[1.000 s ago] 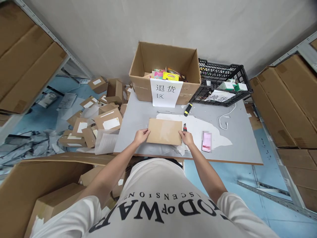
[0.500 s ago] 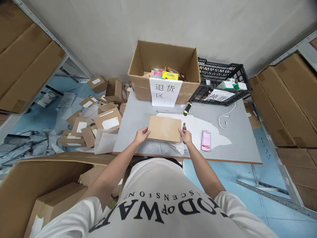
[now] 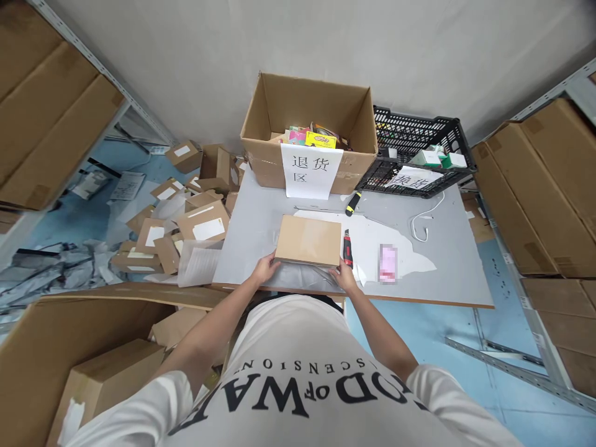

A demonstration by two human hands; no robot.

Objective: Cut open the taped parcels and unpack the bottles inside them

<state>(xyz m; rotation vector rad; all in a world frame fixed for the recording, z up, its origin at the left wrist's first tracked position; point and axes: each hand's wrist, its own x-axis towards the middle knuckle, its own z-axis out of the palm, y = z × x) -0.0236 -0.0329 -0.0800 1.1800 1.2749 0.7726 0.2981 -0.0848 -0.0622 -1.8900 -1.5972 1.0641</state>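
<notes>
A flat brown cardboard box (image 3: 308, 240) lies on the grey table (image 3: 261, 217), on top of a crumpled clear plastic wrap (image 3: 305, 275). My left hand (image 3: 265, 269) grips the box's near left corner. My right hand (image 3: 345, 278) is just below the near right corner, fingers pinched on the plastic wrap at the table's front edge. A red and black utility knife (image 3: 347, 247) lies right beside the box, just beyond my right hand.
Behind the box stand an open carton (image 3: 261, 155) with a paper sign and a black crate (image 3: 419, 133). A yellow-black marker (image 3: 352, 203), a white cable (image 3: 421, 226) and a pink item (image 3: 388, 263) lie on the table. Small parcels (image 3: 186, 217) pile up to the left; shelves with cartons on both sides.
Both hands slid from the box's left and right sides back to its near corners. The knife, half hidden by my right hand before, now shows fully.
</notes>
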